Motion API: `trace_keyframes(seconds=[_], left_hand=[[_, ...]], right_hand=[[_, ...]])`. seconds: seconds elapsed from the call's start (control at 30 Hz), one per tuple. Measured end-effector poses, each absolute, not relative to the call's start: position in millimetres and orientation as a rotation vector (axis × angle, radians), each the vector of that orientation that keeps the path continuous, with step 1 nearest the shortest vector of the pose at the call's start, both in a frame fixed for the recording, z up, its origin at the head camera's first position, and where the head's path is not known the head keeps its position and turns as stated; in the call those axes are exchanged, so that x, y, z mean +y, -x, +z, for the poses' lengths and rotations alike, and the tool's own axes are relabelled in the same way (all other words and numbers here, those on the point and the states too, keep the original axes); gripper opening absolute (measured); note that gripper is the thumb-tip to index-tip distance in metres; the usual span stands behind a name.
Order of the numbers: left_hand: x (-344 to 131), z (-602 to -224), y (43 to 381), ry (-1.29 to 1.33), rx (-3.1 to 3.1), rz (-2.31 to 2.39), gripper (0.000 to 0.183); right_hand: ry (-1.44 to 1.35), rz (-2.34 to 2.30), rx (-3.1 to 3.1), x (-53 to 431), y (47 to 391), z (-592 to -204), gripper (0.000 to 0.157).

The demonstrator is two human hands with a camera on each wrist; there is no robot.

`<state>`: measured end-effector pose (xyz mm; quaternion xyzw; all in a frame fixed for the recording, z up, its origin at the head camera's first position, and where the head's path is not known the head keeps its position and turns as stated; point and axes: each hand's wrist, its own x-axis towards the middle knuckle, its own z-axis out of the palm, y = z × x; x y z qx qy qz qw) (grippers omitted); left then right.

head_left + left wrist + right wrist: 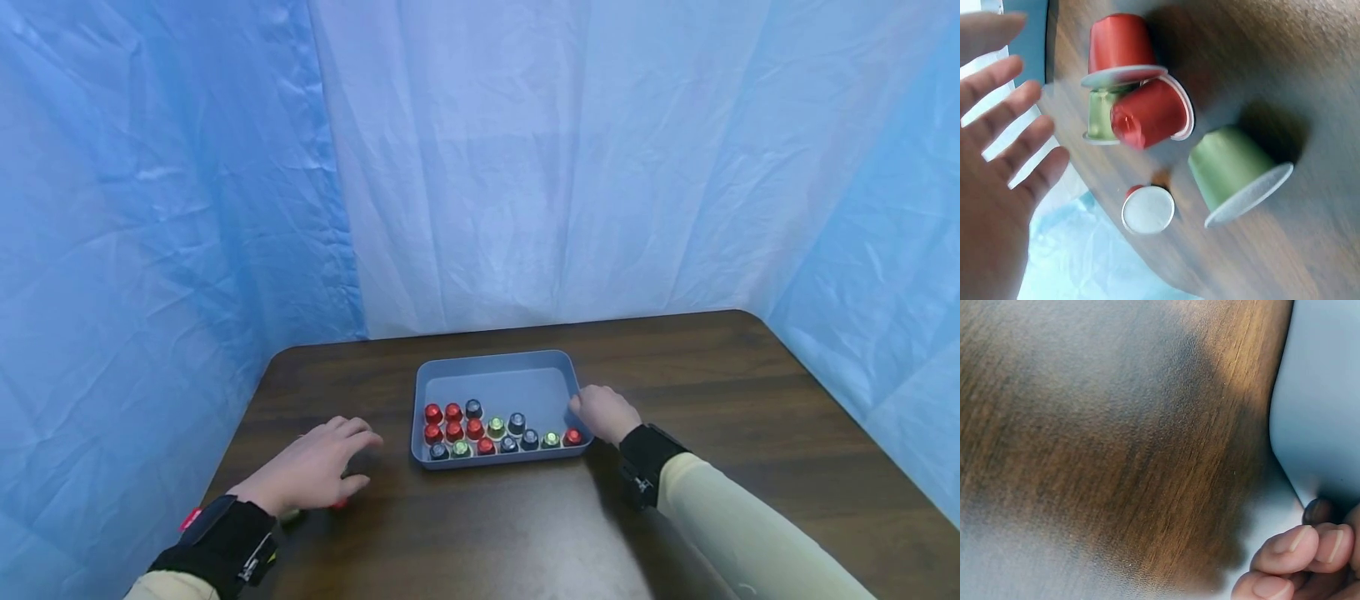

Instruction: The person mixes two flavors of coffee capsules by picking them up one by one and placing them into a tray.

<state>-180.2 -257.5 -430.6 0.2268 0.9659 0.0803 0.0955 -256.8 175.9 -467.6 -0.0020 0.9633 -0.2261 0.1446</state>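
A blue-grey tray [495, 367] holds several red, green and dark coffee capsules, arranged in rows along its front side. At its right rim my right hand [606, 412] grips the edge with curled fingers; the curled fingertips [1291, 547] show beside the tray wall [1319, 394] in the right wrist view. My left hand [318, 467] hovers left of the tray with fingers spread and nothing held. Below it lie loose capsules: a red capsule [1122, 44], another red capsule [1150, 115] against a green capsule [1102, 115], and a larger-looking green capsule [1229, 169] apart from them.
Another loose capsule [1147, 210] lies with its silver lid toward the left wrist camera. The dark wooden table [480, 533] has rounded far corners. Blue and white cloth sheets [480, 167] hang behind and beside it.
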Motion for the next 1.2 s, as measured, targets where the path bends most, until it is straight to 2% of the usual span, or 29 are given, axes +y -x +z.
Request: trace_keyframes(seconds=[0.57, 0.9, 1.2], left_hand=[[-262.6, -432.8, 172.9, -0.714, 2.683, 0.059, 0.051], [-262.0, -436.2, 175.3, -0.902, 2.722, 0.004, 0.027], [-256.7, -429.7, 182.5, -0.88, 2.825, 0.097, 0.028]], right_hand=[[0.026, -0.649, 2.792, 177.6, 257.8, -470.9, 0.034], [0.023, -0.649, 2.784, 176.9, 255.9, -467.6, 0.034], [0.02, -0.651, 2.78, 176.8, 256.6, -467.2, 0.034]])
